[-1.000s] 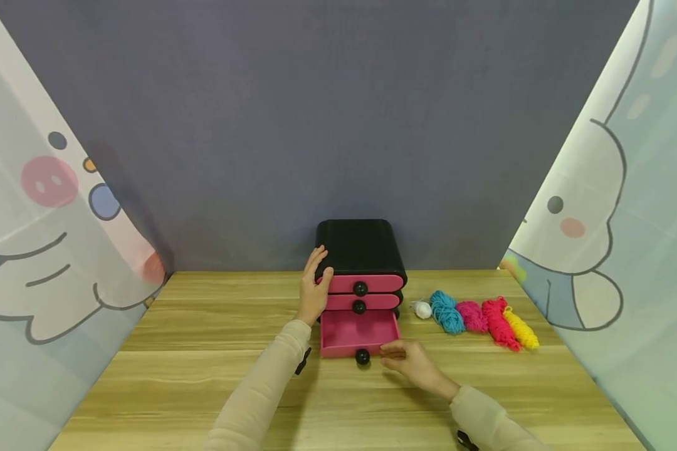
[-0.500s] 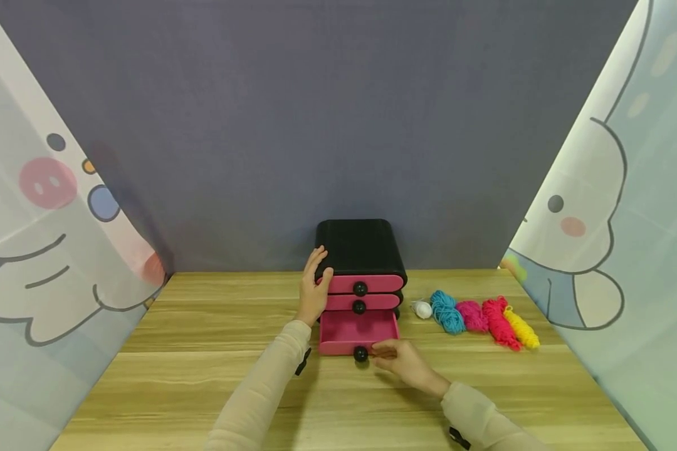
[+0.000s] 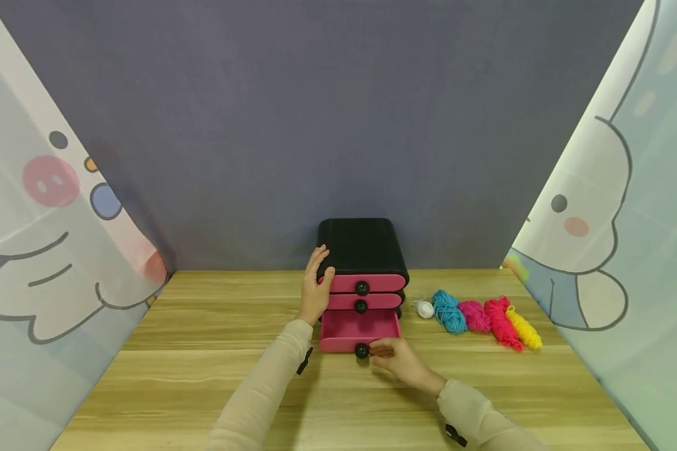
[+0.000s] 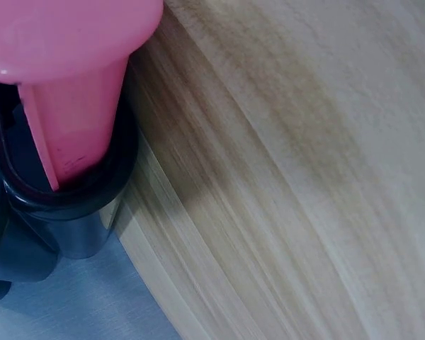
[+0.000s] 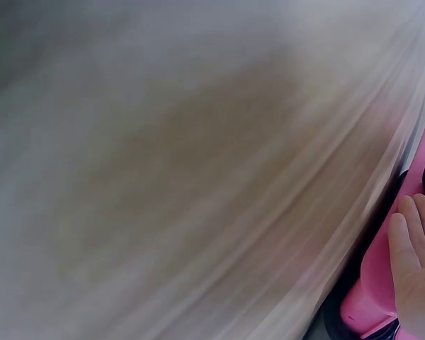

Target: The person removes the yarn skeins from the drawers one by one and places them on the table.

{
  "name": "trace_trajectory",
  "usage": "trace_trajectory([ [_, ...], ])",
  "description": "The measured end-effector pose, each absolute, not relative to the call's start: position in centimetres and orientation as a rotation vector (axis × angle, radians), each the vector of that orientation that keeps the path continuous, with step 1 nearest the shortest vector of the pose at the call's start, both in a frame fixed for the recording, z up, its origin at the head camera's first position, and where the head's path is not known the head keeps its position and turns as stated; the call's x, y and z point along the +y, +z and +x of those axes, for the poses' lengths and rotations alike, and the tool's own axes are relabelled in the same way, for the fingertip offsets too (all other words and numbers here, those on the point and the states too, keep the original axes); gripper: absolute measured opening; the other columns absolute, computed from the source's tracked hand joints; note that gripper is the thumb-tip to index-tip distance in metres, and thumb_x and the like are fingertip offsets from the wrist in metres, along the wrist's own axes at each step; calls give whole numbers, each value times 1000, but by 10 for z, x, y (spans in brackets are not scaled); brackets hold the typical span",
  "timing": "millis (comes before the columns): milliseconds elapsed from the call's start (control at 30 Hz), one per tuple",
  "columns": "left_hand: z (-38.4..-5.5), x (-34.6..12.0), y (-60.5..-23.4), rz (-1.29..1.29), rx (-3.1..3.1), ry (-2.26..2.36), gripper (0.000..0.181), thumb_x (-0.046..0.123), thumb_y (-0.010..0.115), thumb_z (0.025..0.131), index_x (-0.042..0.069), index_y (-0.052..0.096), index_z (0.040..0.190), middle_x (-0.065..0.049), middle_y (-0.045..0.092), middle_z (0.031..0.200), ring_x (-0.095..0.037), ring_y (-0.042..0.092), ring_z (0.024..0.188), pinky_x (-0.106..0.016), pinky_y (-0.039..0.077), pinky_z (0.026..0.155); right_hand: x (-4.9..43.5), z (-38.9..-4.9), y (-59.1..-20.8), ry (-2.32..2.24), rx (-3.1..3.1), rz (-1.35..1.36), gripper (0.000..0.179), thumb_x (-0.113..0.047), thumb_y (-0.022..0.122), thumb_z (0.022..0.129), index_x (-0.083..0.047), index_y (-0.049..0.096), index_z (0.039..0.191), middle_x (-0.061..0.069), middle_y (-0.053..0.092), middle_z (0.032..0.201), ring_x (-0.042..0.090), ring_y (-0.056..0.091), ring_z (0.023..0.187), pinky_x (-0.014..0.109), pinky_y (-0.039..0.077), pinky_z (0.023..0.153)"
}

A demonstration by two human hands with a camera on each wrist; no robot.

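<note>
A small black cabinet [image 3: 361,243] with pink drawers and round black knobs stands near the back of the table. Its bottom drawer [image 3: 336,344] sticks out, while the upper two sit in. My left hand [image 3: 314,289] rests against the cabinet's left front edge, fingers pointing up; the left wrist view does not show it. My right hand [image 3: 402,363] is at the bottom drawer's front, just right of the knob [image 3: 362,351]. In the right wrist view its straight fingers [image 5: 415,230] lie against the pink drawer front; the thumb is hidden there.
Right of the cabinet lie a small white ball [image 3: 424,309], a blue yarn bundle [image 3: 450,312], a magenta one [image 3: 475,316], a red one [image 3: 503,322] and a yellow one [image 3: 524,327]. A grey backdrop [image 3: 248,156] rises behind the wooden table [image 3: 203,376].
The bottom drawer has slid a little way inward, and my right hand has moved with it, nearer the knob. My left hand has stayed against the cabinet.
</note>
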State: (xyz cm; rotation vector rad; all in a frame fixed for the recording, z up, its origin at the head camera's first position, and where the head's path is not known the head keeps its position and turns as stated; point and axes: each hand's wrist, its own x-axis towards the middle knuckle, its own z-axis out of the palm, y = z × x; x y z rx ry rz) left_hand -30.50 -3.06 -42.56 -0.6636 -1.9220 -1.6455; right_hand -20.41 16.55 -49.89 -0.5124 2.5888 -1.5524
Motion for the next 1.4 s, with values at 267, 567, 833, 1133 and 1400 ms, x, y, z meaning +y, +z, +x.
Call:
trace_trajectory([
  [267, -306, -31, -427, -656, -1925, -1625, 39, 2, 53, 90, -8, 48, 127, -25, 40, 138, -39, 25, 135, -54, 22, 108, 161, -203, -492, -1566, 2551, -497, 31, -4, 65, 83, 12, 59, 109, 23, 65, 100, 33, 64, 92, 27, 53, 75],
  [567, -306, -32, -428, -658, -1922, -1629, 40, -1, 53, 89, -8, 47, 128, -23, 40, 139, -39, 24, 135, -54, 21, 108, 155, -204, -494, -1548, 2594, -464, 30, -7, 68, 81, 9, 62, 105, 19, 67, 96, 29, 66, 88, 21, 53, 71],
  [833, -305, -32, -428, -655, -1925, -1629, 40, -1, 53, 89, -8, 47, 128, -23, 39, 139, -39, 24, 135, -54, 21, 108, 154, -205, -498, -1551, 2714, -564, 31, -18, 71, 79, 6, 65, 98, 13, 70, 87, 17, 67, 78, 23, 54, 65],
  [1133, -306, -33, -428, -648, -1964, -1633, 41, 4, 52, 91, -5, 46, 131, -19, 38, 142, -34, 22, 138, -51, 20, 110, 143, -209, -499, -1406, 2924, -332, 30, -19, 77, 72, -1, 67, 95, 8, 70, 85, 16, 67, 75, 21, 52, 63],
  [1400, -304, -33, -427, -656, -1963, -1635, 41, 5, 52, 91, -5, 46, 131, -19, 38, 142, -37, 22, 137, -53, 20, 109, 137, -213, -501, -1436, 2979, -238, 27, -20, 79, 71, -4, 67, 89, 7, 70, 82, 13, 66, 71, 20, 51, 61],
])
